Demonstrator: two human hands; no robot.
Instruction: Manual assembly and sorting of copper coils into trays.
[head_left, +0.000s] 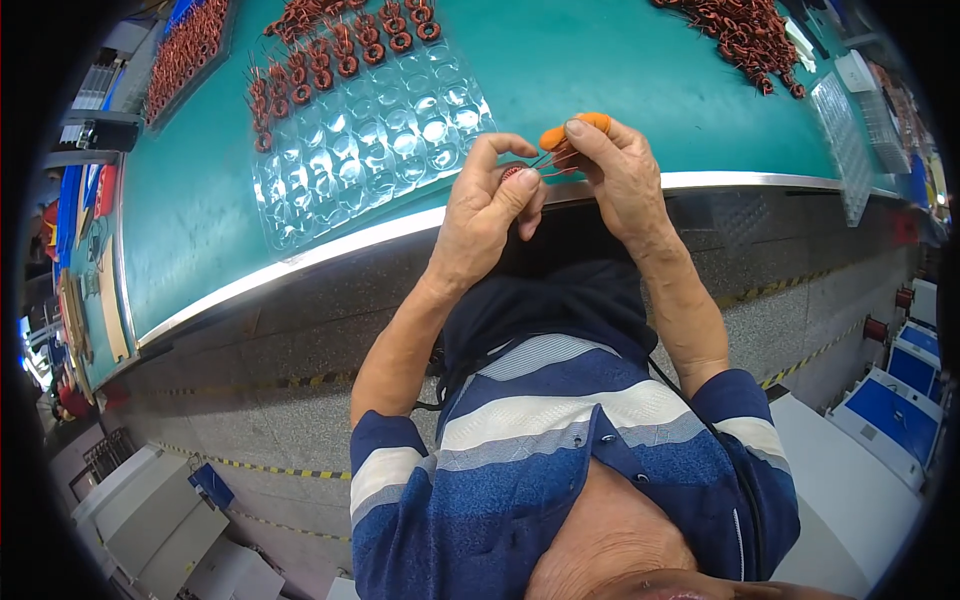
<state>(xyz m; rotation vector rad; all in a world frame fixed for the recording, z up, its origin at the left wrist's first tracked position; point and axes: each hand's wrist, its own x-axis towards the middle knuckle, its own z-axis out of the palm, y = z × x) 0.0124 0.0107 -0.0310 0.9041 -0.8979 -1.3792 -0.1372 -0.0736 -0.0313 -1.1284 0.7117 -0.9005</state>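
Note:
Over the table's front edge, my left hand (pixel 472 215) is closed, its thumb and fingers pinching a small red wire-wound ring coil (pixel 512 173). Thin wire leads (pixel 562 160) stretch from the coil to my right hand (pixel 628 185). Its thumb and index finger grip those leads, and an orange finger cot (pixel 575 130) covers the index fingertip. The fingers partly hide the coil. Left of my hands lies a transparent blister tray (pixel 372 172) with round pockets. Several copper-red ring coils (pixel 346 66) with upright leads fill its far rows.
The green table (pixel 190 230) has a pale metal front edge (pixel 370 237). A pile of coils (pixel 735 45) lies at the far right, another filled tray (pixel 188 60) at the far left. Stacked transparent trays (pixel 842 145) jut over the right edge. Blue-topped boxes (pixel 893 412) stand on the floor.

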